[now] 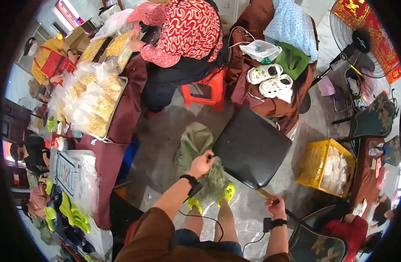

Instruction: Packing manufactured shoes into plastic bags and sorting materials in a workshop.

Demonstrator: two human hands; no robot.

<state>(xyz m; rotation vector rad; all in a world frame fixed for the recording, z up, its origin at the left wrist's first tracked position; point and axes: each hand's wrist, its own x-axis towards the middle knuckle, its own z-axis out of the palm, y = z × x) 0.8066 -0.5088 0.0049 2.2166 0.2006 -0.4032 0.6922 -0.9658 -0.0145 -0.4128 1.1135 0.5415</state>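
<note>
A black, square, seat-like panel with rounded corners is tilted above the floor in front of me. Fingers of my right hand are wrapped round a short wood-coloured bar with a dark end at the panel's near corner. At the panel's left corner, my left hand is closed round a piece with a dark tip, mostly hidden by the fingers. Below the left hand an olive-green cloth and a crumpled green mesh lie on the floor, the mesh close to my yellow-green shoes.
Bags of yellow food pieces cover the left table. Ahead, a person in a red patterned top sits on a red stool. White clogs lie on a brown-covered surface. A yellow crate and a fan stand right.
</note>
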